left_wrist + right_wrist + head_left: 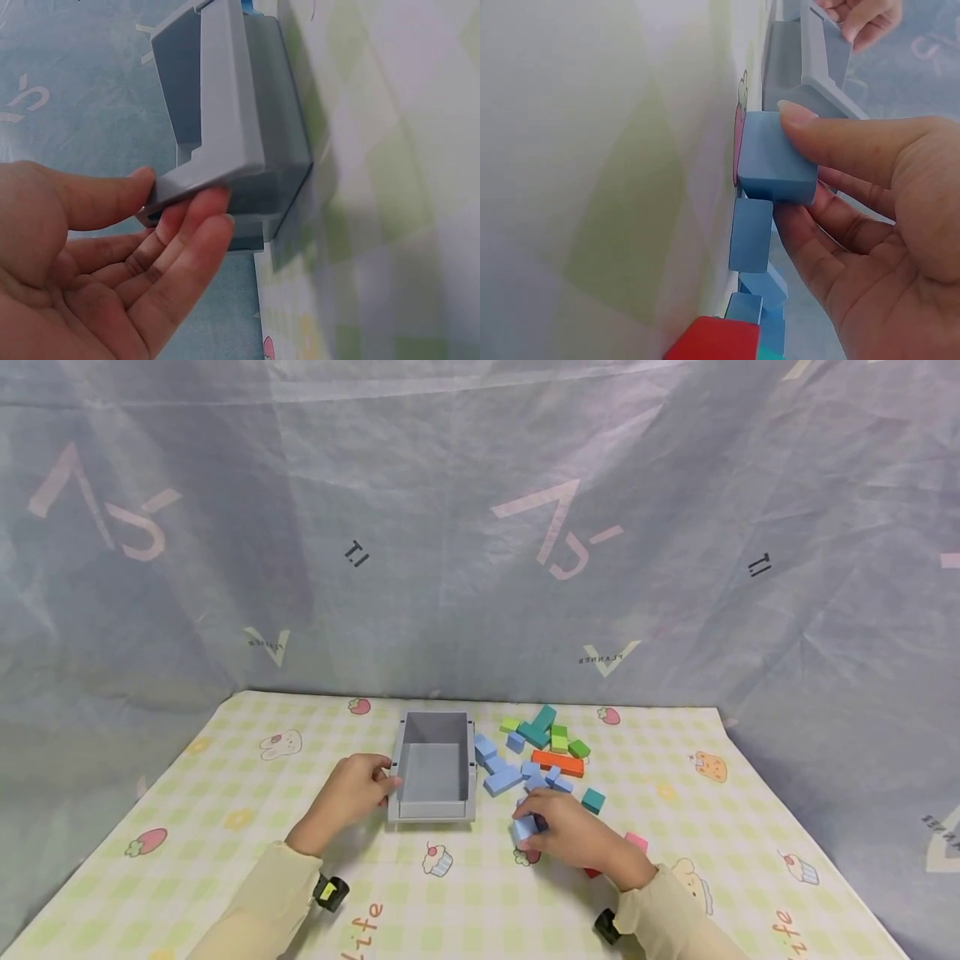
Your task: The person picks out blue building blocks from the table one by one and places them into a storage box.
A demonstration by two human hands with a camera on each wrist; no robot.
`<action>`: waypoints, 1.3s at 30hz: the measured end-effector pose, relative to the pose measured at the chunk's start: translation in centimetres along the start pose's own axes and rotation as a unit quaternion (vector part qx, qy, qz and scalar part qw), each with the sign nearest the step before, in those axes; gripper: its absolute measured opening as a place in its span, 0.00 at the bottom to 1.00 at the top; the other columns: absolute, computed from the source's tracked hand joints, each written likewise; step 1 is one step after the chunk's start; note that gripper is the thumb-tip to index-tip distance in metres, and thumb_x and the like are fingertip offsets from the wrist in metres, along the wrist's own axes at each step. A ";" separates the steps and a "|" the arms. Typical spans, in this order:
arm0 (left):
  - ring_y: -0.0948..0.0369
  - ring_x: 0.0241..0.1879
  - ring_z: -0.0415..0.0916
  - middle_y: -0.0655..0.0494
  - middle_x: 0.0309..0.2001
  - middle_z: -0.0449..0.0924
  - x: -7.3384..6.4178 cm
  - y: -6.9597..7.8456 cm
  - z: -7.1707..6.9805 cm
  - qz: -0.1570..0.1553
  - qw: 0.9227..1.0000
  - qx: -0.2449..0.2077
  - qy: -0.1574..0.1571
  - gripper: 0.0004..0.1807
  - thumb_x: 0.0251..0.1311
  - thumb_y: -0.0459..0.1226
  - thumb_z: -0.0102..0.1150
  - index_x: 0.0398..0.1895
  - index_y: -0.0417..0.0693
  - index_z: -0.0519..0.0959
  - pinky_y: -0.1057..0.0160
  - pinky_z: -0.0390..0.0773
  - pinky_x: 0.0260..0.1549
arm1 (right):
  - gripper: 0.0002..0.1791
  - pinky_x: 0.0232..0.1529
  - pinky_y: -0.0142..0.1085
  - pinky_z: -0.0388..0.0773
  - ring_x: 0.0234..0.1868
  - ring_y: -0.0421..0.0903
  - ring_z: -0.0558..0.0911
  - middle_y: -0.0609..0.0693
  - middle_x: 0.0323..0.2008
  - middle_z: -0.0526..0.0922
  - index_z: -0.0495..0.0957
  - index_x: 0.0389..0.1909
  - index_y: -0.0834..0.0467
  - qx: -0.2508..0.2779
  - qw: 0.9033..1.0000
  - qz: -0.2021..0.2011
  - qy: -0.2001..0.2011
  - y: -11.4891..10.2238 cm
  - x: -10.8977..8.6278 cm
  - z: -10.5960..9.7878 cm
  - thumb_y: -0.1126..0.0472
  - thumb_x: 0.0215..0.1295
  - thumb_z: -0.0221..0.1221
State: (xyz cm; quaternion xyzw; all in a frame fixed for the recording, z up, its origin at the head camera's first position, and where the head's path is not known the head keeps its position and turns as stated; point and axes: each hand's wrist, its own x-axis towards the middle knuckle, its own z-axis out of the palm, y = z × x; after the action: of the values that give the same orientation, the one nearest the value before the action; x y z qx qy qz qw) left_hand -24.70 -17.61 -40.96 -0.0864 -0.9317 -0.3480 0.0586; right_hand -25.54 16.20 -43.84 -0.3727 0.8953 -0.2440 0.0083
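Note:
A grey rectangular bin (432, 811) with nothing inside stands on the table. At its left side my left hand (351, 789) pinches the rim, thumb above and fingers beneath, as the left wrist view shows along the bin's edge (217, 169). To the right of the bin, my right hand (573, 831) holds a light blue block (523, 832) between thumb and fingers, close to the tablecloth. Whether that block (776, 157) still touches the cloth I cannot tell. Just beyond it lies a smaller blue block (751, 235).
Several blue blocks (502, 780) lie by the bin's right side. Behind them are teal (543, 718) and green blocks (558, 739), with an orange bar (557, 764) nearer. A teal cube (592, 801) and a pink block (637, 842) lie around my right hand. A grey curtain (480, 568) hangs behind.

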 end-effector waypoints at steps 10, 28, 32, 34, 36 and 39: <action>0.64 0.17 0.73 0.56 0.18 0.78 0.0 0.2 -0.1 -0.003 1.000 -0.008 -0.006 0.17 0.63 0.32 0.63 0.52 0.30 0.80 0.63 0.70 0.24 | 0.15 0.39 0.32 0.76 0.38 0.41 0.76 0.42 0.41 0.80 0.84 0.44 0.57 0.026 1.000 0.011 0.006 0.1 0.0 -0.4 0.60 0.56 0.73; 0.65 0.17 0.73 0.58 0.17 0.77 -0.4 0.1 0.1 -0.003 1.000 -0.004 0.001 0.19 0.63 0.32 0.64 0.54 0.28 0.79 0.62 0.74 0.31 | 0.19 0.47 0.39 0.81 0.43 0.45 0.82 0.48 0.43 0.81 0.82 0.49 0.61 0.048 0.992 -0.024 0.117 -5.2 7.6 -3.6 0.62 0.57 0.72; 0.65 0.17 0.74 0.58 0.18 0.78 -0.4 0.2 0.1 -0.002 1.000 -0.012 -0.002 0.18 0.63 0.32 0.64 0.53 0.29 0.79 0.63 0.74 0.28 | 0.18 0.46 0.37 0.81 0.42 0.44 0.82 0.47 0.43 0.81 0.83 0.49 0.58 0.037 0.996 -0.013 0.081 -6.5 10.2 -2.6 0.61 0.58 0.72; 0.65 0.17 0.74 0.57 0.18 0.78 -0.3 0.3 0.2 -0.004 1.000 -0.015 -0.003 0.17 0.63 0.31 0.64 0.52 0.30 0.80 0.64 0.73 0.25 | 0.17 0.45 0.36 0.80 0.41 0.43 0.81 0.48 0.43 0.81 0.83 0.49 0.58 0.032 0.997 -0.012 0.064 -6.9 11.2 -1.6 0.61 0.59 0.71; 0.64 0.16 0.74 0.57 0.17 0.78 -0.3 0.3 0.2 -0.006 1.000 -0.016 -0.002 0.15 0.63 0.31 0.64 0.50 0.31 0.81 0.64 0.71 0.23 | 0.17 0.44 0.34 0.79 0.41 0.42 0.81 0.48 0.43 0.82 0.83 0.49 0.59 0.024 0.998 -0.021 0.048 -6.9 12.2 -0.4 0.61 0.59 0.71; 0.64 0.16 0.74 0.57 0.17 0.78 -0.2 0.3 0.3 -0.007 1.000 -0.018 0.001 0.13 0.62 0.31 0.65 0.48 0.32 0.82 0.65 0.70 0.21 | 0.17 0.44 0.32 0.78 0.42 0.40 0.80 0.49 0.44 0.82 0.83 0.50 0.60 -0.002 0.999 -0.030 0.022 -7.0 13.2 1.2 0.61 0.61 0.70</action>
State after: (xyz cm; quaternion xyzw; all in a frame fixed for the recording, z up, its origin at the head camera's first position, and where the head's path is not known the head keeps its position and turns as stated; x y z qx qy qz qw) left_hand -24.43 -17.18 -41.03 -0.0808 -0.9257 -0.3653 0.0554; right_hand -30.22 2.59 -39.63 -0.3942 0.8839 -0.2508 -0.0196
